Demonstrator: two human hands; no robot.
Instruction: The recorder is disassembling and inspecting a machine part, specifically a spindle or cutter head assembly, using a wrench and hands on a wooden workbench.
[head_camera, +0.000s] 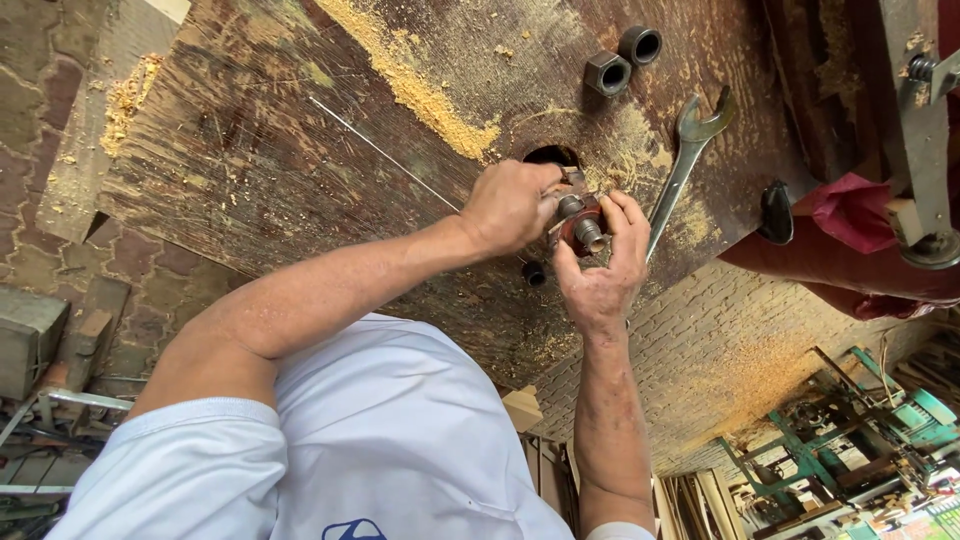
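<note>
On the worn wooden tabletop (300, 150), just near a round hole (550, 155) in the board, both hands meet around a small metal part (580, 222). The part is a rusty reddish disc with a short threaded stub standing out of its middle, the stub pointing toward the camera. The left hand (510, 205) comes in from the left with its fingers (545, 190) curled over the far left side of the part, closed on it. The right hand (605, 265) rises from the near side; its thumb lies against the near left edge of the disc and its fingers (632, 215) wrap the right edge, so the part sits pinched between the two hands, held a little above the board. How far the disc is clear of the wood cannot be told.

To the right of the hands an open-ended wrench (685, 165) lies slanted on the tabletop, its jaw end at the far side, close to the right hand's fingers but apart from them. Farther off, two dark pieces rest side by side: a hexagonal nut (607, 73) and a round sleeve (640, 44). A small dark piece (534, 272) lies just beside the right thumb on the near side. A streak of sawdust (425, 85) runs across the far board, and a thin metal rod (385, 155) lies slanted to the left of the left hand. At the right edge is a red cloth (845, 205).
</note>
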